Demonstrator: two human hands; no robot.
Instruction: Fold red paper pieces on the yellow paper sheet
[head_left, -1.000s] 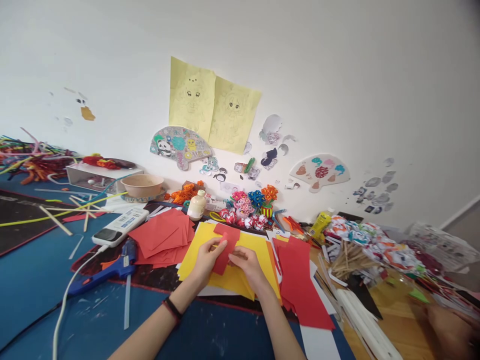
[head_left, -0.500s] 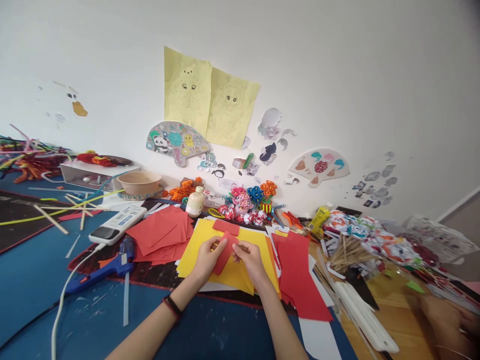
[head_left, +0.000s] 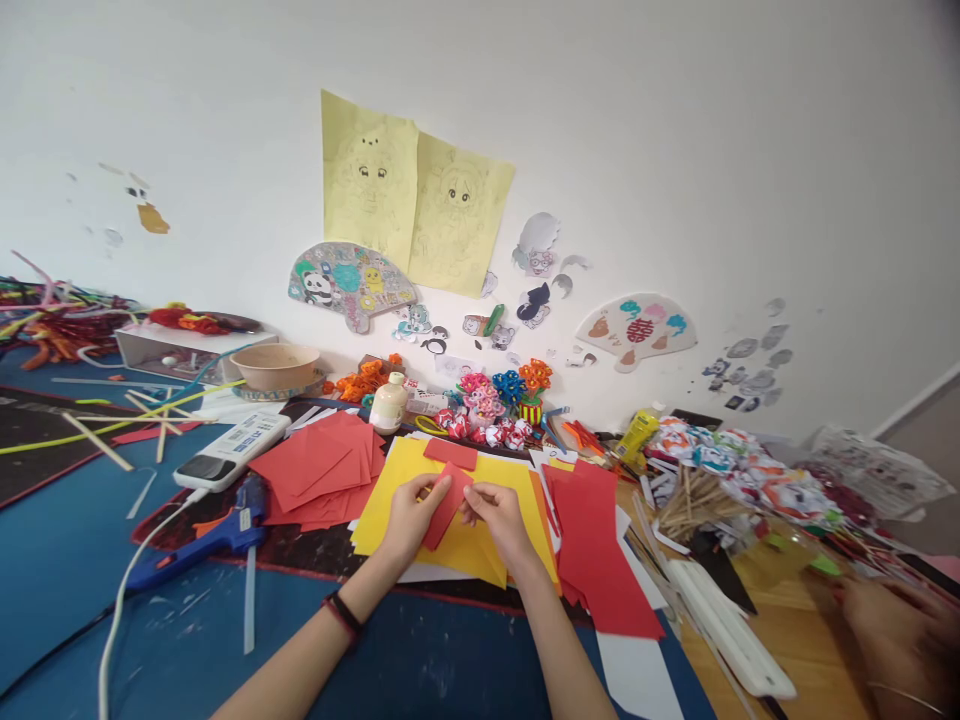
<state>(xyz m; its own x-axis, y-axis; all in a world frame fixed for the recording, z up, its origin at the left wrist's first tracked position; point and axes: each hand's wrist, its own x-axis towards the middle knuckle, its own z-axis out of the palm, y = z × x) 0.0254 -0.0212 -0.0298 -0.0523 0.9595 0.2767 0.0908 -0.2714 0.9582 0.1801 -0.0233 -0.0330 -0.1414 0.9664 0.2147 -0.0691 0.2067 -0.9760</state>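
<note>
My left hand [head_left: 406, 520] and my right hand [head_left: 501, 520] pinch a narrow folded strip of red paper [head_left: 448, 503] between them, above a stack of yellow paper sheets [head_left: 401, 478]. The strip runs diagonally, its upper end near my right fingertips. A separate small red piece [head_left: 450, 453] lies flat on the yellow sheets just beyond the hands. A black band circles my left wrist.
Red paper sheets [head_left: 319, 470] lie to the left, long red strips [head_left: 600, 550] to the right. A blue glue gun [head_left: 202, 545], a white remote-like device [head_left: 232, 450], a bowl [head_left: 279, 366] and a small bottle [head_left: 390, 403] are nearby. Another person's hand [head_left: 896, 630] is at lower right.
The loose red piece that lay against the strip a second ago now rests apart on the yellow sheets. My hands stay on the strip, and the view tilted slightly upward.
</note>
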